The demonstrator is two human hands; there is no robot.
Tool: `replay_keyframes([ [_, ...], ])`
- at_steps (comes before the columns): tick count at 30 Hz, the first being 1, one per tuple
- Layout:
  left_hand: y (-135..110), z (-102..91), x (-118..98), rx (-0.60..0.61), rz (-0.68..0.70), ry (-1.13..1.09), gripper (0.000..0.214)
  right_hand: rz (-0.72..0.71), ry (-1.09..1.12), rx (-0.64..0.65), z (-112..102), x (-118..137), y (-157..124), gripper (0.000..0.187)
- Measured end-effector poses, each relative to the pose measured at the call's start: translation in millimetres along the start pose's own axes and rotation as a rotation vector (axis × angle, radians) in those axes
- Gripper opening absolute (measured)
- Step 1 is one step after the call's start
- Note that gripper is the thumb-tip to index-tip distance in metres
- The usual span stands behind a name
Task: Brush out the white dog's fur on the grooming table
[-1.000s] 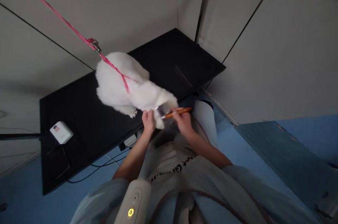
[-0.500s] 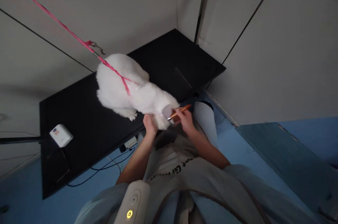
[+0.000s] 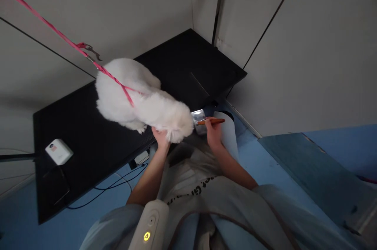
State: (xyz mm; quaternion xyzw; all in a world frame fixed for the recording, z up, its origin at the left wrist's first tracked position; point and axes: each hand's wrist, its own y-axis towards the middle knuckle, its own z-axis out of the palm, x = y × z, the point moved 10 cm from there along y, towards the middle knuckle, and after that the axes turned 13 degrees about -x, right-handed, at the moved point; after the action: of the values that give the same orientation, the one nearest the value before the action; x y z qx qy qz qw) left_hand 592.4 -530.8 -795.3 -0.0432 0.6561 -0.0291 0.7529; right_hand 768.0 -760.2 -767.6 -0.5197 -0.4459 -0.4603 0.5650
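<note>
A fluffy white dog [image 3: 126, 89] is on the black table [image 3: 173, 53], its head low at the table's near edge. Around its body runs a pink leash loop [image 3: 128, 94]. My left hand [image 3: 161, 138] is closed at the dog's chin and neck, its fingers partly hidden in the fur. In my right hand [image 3: 213, 130] is a slicker brush [image 3: 198, 116] with an orange handle and a shiny flat metal head. The brush head is beside the dog's face, at the fur's right edge; whether it touches cannot be made out.
A small white box-like device [image 3: 59, 151] lies on the table's left end. Dark cables [image 3: 112, 189] hang below the near edge. Grey walls [image 3: 132, 2] stand behind the table, and a teal board [image 3: 309, 163] rests at the right on the blue floor [image 3: 250, 155].
My right hand has drawn the brush away from the dog's face to the right, with its head now turned flat into view. My left hand stays at the chin. The whole view has shifted slightly.
</note>
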Motion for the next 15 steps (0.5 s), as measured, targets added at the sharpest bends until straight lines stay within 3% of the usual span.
replay_keyframes([
  [3, -1, -0.9, -1, -0.001, -0.041, -0.053, 0.045, 0.045, 0.048, 0.28, 31, -4, -14, 0.031],
  [4, -2, -0.3, -3, 0.004, -0.055, -0.059, 0.044, 0.088, 0.044, 0.299, 34, -9, -11, 0.032],
  [6, -5, 0.7, -7, 0.012, -0.083, -0.063, 0.042, 0.121, 0.019, 0.148, 19, -13, 6, 0.033],
  [8, -9, 4.7, -11, 0.037, -0.12, -0.065, 0.042, 0.048, 0.011, -0.001, 1, -3, 21, 0.032],
  [9, -12, 7.9, -13, 0.055, -0.137, -0.064, 0.04, -0.017, 0.017, 0.027, 2, 7, 23, 0.029],
  [12, -20, 20.1, -16, 0.109, -0.186, -0.049, 0.034, -0.142, 0.028, 0.368, 37, 35, 3, 0.023],
  [13, -22, 24.2, -14, 0.121, -0.226, -0.052, 0.034, -0.147, 0.02, 0.41, 44, 43, -2, 0.023],
  [15, -26, 33.2, -10, 0.15, -0.32, -0.095, 0.04, -0.175, -0.003, 0.277, 38, 62, 5, 0.024],
])
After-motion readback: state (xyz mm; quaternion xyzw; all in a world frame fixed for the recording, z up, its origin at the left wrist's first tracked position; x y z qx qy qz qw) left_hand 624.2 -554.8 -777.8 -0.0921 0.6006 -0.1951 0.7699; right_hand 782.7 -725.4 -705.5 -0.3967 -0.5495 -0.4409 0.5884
